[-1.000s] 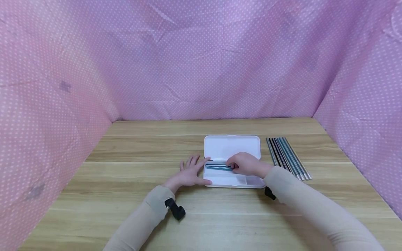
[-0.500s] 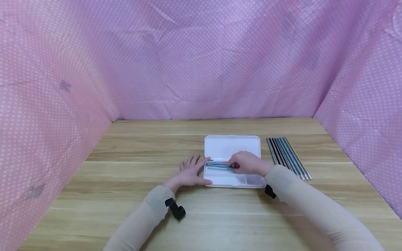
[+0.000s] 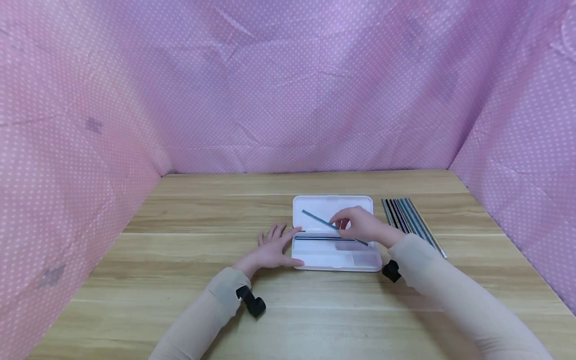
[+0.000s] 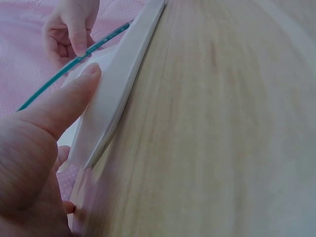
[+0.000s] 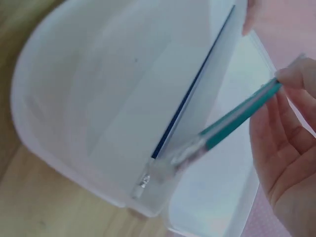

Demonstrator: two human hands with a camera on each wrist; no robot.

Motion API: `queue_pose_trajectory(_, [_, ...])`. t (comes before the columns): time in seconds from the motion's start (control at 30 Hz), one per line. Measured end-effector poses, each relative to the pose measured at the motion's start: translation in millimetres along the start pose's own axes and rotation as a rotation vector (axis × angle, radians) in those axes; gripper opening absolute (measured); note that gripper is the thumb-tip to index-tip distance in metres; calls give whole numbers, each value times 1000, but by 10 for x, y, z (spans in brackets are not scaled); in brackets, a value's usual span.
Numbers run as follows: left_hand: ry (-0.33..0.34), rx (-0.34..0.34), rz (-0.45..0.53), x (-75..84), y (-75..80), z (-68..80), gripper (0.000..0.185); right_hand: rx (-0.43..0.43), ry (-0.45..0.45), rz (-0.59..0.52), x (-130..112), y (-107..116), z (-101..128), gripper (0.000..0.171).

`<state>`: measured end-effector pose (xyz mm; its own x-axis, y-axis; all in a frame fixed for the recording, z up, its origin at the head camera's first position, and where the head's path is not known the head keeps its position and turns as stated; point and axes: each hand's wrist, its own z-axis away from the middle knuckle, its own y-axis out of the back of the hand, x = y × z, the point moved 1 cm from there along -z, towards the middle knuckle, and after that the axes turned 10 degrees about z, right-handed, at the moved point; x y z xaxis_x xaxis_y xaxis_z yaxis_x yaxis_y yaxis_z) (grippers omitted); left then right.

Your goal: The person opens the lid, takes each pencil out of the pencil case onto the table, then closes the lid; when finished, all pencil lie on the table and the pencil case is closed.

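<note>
A white plastic pencil case (image 3: 324,259) lies unfolded on the table, its lid (image 3: 310,204) tipped back. My left hand (image 3: 270,250) is spread at the case's left end, the thumb touching the near corner and the index finger by the hinge. Above the case my right hand (image 3: 363,224) pinches a teal pencil (image 5: 242,114) between thumb and fingers, slanted, its silver-ringed end low and toward the right. Along the back of the case's tray lies a dark blue pencil (image 5: 190,91). The right wrist view shows its silver ring and pale tip.
To the right of the case, several pencils (image 3: 413,220) in teal, black and gold lie side by side on the wooden table (image 3: 216,210). Pink dotted cloth (image 3: 288,100) hangs behind and at both sides.
My right hand has lifted the teal pencil out of the case's tray, moving up and slightly right, and the pencil now slants. My left hand stays in place.
</note>
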<state>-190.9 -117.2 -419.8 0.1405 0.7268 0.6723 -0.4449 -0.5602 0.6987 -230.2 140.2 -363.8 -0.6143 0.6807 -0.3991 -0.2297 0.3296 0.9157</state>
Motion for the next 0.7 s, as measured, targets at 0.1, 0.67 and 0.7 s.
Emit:
queue_pose_trajectory(0.1, [-1, 1, 3, -1, -2, 7, 89, 30, -75, -77, 41, 13, 20, 26])
queue_pose_trajectory(0.67, [-13, 2, 8, 8, -2, 24, 89, 72, -410, -404, 315, 35, 280, 36])
queue_pose_trajectory(0.7, [-13, 2, 9, 8, -1, 25, 89, 76, -414, -409, 327, 42, 299, 36])
